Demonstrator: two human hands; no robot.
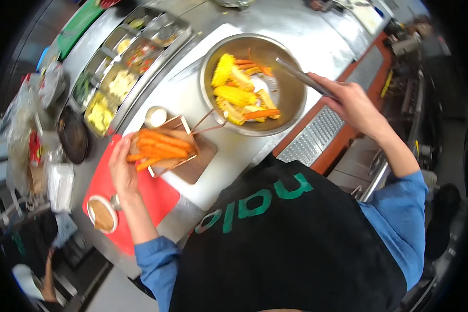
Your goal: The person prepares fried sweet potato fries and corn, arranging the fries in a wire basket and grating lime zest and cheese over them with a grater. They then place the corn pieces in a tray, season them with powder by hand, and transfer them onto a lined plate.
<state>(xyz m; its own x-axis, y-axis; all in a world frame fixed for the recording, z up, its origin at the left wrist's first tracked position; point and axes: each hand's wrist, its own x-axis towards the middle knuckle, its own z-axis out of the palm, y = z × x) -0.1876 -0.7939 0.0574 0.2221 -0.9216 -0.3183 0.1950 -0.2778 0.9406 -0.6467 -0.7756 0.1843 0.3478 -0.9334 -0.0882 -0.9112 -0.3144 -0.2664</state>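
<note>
My left hand (123,169) curls around the outer end of a heap of orange fries (164,145), which look like sweet potato fries. They lie in a small serving basket (179,124) with a copper-coloured wire handle; my fingers are partly hidden behind the fries. In my right hand (354,104) is the end of a slim metal utensil, apparently tongs (302,75), slanting over the rim of a steel mixing bowl (292,106). Inside the bowl are yellow corn pieces (235,95) and orange sticks (260,113). Beside the basket stands a small cup of white sauce (156,116).
A red cutting board (158,200) lies under my left forearm, with a white dish (103,213) of something brown on it. Steel inserts (120,83) of chopped food line the back left. Plastic bags (21,140) and a dark oval pan (73,135) are further left.
</note>
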